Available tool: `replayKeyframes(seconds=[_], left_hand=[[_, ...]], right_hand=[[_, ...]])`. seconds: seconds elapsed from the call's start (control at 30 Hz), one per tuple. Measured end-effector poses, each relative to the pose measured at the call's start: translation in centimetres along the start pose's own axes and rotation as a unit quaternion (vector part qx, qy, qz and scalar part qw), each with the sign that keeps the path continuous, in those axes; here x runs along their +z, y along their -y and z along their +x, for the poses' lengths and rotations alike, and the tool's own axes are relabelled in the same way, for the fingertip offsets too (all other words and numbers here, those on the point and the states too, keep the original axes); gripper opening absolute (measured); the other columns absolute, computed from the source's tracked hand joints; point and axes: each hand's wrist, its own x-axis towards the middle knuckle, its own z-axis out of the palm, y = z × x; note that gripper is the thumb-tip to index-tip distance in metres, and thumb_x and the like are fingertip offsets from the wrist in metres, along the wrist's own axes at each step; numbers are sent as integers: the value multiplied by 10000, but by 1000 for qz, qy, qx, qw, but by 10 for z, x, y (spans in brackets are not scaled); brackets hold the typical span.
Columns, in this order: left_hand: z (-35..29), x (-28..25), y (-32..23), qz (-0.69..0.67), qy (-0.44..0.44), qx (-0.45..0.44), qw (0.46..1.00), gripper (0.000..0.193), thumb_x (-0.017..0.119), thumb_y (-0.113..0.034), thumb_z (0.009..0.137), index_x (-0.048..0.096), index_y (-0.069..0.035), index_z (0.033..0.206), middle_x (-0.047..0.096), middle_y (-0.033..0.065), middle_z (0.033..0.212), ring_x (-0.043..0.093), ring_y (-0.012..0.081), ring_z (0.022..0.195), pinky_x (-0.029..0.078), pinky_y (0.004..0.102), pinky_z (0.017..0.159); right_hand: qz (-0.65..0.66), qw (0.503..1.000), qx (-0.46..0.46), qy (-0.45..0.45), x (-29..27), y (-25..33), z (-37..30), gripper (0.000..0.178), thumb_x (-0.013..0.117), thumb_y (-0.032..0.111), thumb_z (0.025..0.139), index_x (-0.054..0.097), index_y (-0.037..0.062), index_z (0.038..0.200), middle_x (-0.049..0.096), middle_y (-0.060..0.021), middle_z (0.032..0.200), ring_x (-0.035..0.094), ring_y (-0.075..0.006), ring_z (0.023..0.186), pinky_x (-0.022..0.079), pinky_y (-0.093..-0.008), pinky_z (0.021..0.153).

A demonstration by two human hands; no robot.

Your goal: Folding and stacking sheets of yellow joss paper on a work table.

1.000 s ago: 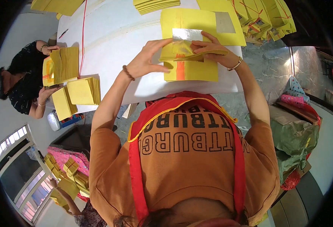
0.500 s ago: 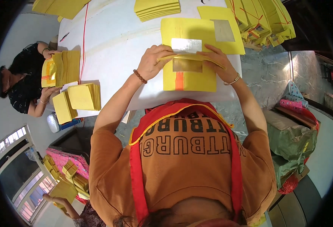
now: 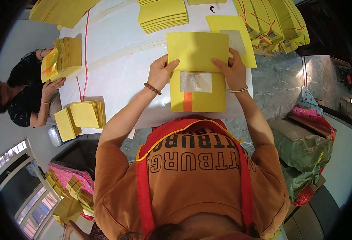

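Observation:
Both of my hands hold a yellow paper sheet (image 3: 198, 52) with a clear rectangular window and an orange strip, on the white table in front of me. Its plain far part meets the windowed near part along a crosswise line just above the window. My left hand (image 3: 163, 71) grips the left edge, thumb on top and fingers curled at the side. The right hand (image 3: 232, 70) has the right edge the same way, its thumb also on top. Partly under that right hand lies another yellow windowed sheet (image 3: 248, 52).
A stack of yellow folded sheets (image 3: 163, 16) sits at the far side of the white table (image 3: 120, 68). Small yellow stacks (image 3: 87, 115) stand at its left edge. Across from them a co-worker (image 3: 28, 90) holds a yellow bundle (image 3: 66, 58). Tied yellow bundles (image 3: 276, 22) are at far right.
My hands no longer pinch a raised crosswise fold; they now hold the sheet's side edges. The sheet has come nearer me, its far part now plain. The co-worker's bundle has moved farther away.

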Motion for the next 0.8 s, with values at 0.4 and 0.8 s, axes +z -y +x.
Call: replayKeyframes(seconds=[0.4, 0.8], left_hand=[[5, 4, -21, -76, -41, -43, 995, 177, 658, -105, 800, 523, -44, 897, 456, -50, 574, 401, 50, 504, 316, 200, 481], [16, 46, -55, 405, 1, 484, 776, 492, 671, -210, 751, 475, -69, 1179, 512, 99, 1118, 480, 281, 984, 381, 399, 839]], right_hand=[[-73, 993, -21, -94, 16, 2, -2, 341, 682, 214, 754, 626, 88, 1066, 627, -65, 707, 454, -109, 501, 383, -249, 497], [-68, 990, -61, -104, 15, -10, 2, 353, 674, 229, 760, 627, 72, 1072, 646, -106, 794, 574, -178, 615, 452, -283, 600]])
